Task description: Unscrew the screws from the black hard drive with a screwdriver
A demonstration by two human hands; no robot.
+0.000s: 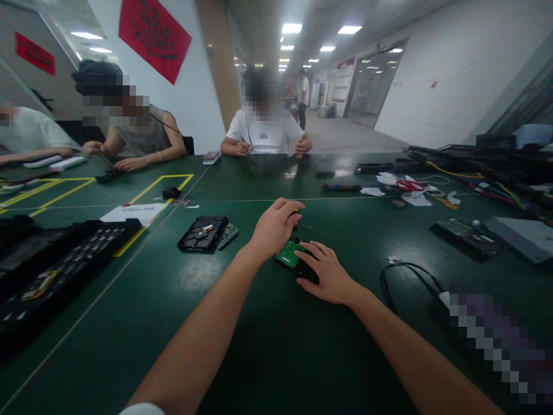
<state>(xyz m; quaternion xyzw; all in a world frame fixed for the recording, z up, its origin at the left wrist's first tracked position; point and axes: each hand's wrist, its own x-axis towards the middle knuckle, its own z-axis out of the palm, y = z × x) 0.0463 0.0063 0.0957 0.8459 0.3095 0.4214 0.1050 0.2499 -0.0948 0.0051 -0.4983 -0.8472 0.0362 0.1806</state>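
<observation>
A black hard drive with a green circuit board lies on the green table in front of me. My left hand is curled above its far edge, fingers closed round a small yellow-tipped tool that I cannot make out well. My right hand rests on the drive's right side with fingers spread flat, holding it down. A few tiny screws lie just beyond the drive.
Another opened drive with a loose board lies to the left. Black trays fill the left edge. A black cable and more drives sit to the right. Other people sit across the table.
</observation>
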